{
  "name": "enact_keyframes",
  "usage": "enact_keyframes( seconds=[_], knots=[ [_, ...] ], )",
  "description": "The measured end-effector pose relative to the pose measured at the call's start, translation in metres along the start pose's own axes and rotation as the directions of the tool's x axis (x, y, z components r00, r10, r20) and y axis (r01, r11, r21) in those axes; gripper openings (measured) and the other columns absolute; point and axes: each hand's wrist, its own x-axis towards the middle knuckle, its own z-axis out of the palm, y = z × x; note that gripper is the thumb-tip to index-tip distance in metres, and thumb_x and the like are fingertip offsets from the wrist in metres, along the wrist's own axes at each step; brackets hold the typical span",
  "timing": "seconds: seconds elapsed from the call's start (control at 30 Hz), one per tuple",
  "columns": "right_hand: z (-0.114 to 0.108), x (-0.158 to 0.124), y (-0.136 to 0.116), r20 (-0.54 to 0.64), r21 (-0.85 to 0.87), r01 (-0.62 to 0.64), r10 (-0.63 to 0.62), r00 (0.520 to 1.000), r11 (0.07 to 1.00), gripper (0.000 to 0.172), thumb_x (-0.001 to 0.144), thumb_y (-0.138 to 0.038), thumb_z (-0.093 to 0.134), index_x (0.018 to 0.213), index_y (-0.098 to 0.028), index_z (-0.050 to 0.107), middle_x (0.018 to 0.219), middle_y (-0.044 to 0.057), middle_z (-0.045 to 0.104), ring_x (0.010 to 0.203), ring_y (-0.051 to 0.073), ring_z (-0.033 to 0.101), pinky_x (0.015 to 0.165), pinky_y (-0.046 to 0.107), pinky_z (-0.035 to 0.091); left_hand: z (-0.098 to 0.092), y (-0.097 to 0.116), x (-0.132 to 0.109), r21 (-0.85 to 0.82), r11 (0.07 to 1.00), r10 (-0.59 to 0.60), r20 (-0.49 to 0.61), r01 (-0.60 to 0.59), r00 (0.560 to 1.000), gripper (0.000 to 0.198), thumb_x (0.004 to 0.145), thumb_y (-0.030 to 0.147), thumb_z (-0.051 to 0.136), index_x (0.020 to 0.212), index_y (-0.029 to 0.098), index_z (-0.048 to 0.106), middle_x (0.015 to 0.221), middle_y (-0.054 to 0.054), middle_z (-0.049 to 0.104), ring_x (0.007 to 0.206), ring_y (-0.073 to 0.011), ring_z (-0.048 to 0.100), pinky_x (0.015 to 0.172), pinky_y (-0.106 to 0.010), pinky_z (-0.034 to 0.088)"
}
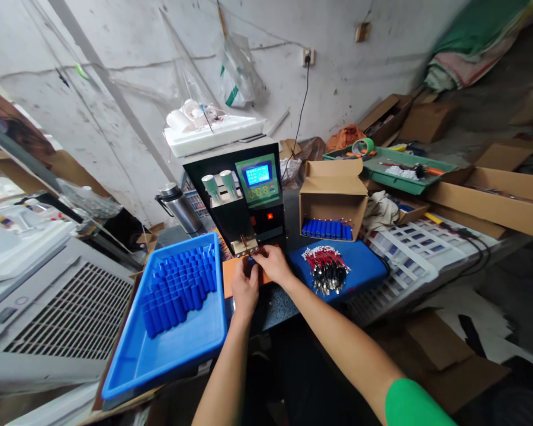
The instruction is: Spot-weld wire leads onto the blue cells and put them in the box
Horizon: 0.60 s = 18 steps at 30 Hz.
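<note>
My left hand point(245, 288) and my right hand point(273, 262) meet on an orange block point(229, 273) right under the head of a black spot-welding machine point(244, 195). Both hands have curled fingers and pinch a small blue cell point(251, 261) at the machine's electrodes. To the left stands a blue tray point(169, 349) with several upright blue cells point(180, 287). To the right a bundle of red-and-black wires point(326, 267) lies on a blue pad point(364, 263).
An open cardboard box point(333, 198) with blue cells stands behind the pad. A steel kettle point(180, 207) sits left of the machine. A green tray point(404, 171), more cartons and printed sheets point(408, 242) fill the right. A grey grille unit point(66, 313) is at the left.
</note>
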Motion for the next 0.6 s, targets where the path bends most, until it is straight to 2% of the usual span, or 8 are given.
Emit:
enact_keyframes(
  seconds=[0.4, 0.6],
  knots=[
    [-0.003, -0.001, -0.001, 0.033, 0.032, 0.025, -0.027, 0.999, 0.999, 0.014, 0.082, -0.031, 0.066, 0.080, -0.018, 0.070, 0.082, 0.004, 0.074, 0.077, 0.020, 0.067, 0.072, 0.029, 0.050, 0.000, 0.012, -0.001, 0.018, 1.000, -0.001, -0.025, 0.002, 1.000, 0.038, 0.086, 0.039, 0.058, 0.118, 0.019, 0.061, 0.103, -0.008, 0.073, 0.092, -0.0217, 0.069, 0.085, -0.035, 0.053],
    [-0.019, -0.007, 0.006, 0.063, 0.062, 0.094, -0.097, 0.993, 0.994, 0.016, 0.084, -0.033, 0.064, 0.081, -0.018, 0.067, 0.081, 0.003, 0.072, 0.076, 0.018, 0.065, 0.070, 0.027, 0.049, 0.001, 0.013, -0.002, -0.004, 0.999, 0.035, -0.023, -0.035, 0.999, 0.035, 0.087, 0.039, 0.057, 0.116, 0.019, 0.061, 0.103, -0.008, 0.072, 0.093, -0.0215, 0.069, 0.083, -0.035, 0.053]
  ],
)
